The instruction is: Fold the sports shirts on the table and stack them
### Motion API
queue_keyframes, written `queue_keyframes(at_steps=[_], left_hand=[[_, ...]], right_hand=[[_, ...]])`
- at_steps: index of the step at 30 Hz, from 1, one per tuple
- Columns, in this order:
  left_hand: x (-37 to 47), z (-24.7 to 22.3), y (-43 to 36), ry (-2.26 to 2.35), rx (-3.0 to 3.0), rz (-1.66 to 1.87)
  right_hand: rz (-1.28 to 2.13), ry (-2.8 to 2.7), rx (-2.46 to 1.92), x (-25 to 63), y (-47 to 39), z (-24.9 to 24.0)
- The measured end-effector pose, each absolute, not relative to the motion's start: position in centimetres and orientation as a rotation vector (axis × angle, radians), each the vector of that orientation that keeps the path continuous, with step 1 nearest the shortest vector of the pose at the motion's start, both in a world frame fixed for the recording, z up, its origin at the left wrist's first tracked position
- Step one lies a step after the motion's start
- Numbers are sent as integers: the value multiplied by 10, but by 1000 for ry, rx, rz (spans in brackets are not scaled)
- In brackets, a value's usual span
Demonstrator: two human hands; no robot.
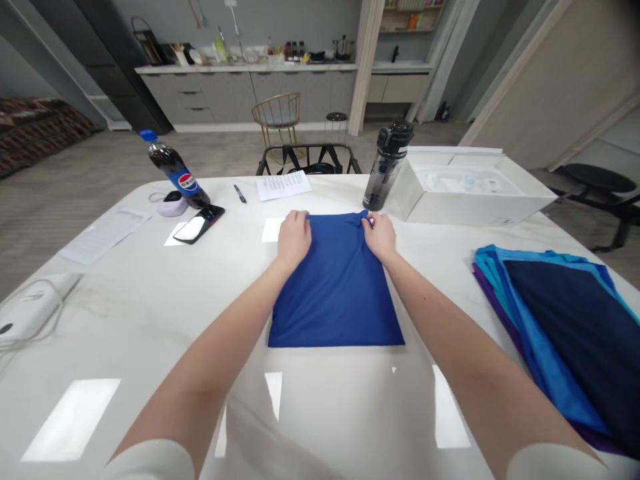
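A blue cloth (340, 287), folded to a flat piece with its near edge straight, lies on the white table (320, 407). My left hand (295, 237) is closed at the cloth's far left corner, fingers curled over the edge. At the far right corner my right hand (380, 235) pinches a small bunched bit of the same cloth. Light creases run across the fabric near that corner. To the right lies a stack of folded cloths (575, 320), dark navy on top, with light blue, teal and purple edges showing.
Beyond my right hand stand a dark bottle (383, 170) and an open white box (450, 207). At the left are a cola bottle (177, 173), a phone (200, 223), papers (105, 235) and a white device with a cable (35, 307). A pen (240, 194) and printed sheet (284, 186) lie farther back.
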State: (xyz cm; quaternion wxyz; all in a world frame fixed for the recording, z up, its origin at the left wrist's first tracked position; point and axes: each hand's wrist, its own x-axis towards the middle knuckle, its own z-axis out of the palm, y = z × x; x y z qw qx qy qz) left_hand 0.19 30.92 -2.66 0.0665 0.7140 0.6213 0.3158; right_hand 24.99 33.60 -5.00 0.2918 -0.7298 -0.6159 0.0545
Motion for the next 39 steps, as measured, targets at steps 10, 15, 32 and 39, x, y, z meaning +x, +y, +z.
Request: queue_keyframes(at_steps=[10, 15, 32, 39], left_hand=[[4, -49, 285, 1954, 2191, 627], [21, -49, 259, 1707, 2306, 615], [-4, -56, 284, 1932, 2161, 446], [-3, -60, 281, 1981, 2325, 447]], right_hand=[[73, -1610, -2023, 247, 295, -39], [186, -2177, -1734, 220, 245, -42], [286, -2209, -1920, 183, 271, -40], [283, -2127, -2105, 187, 263, -56]])
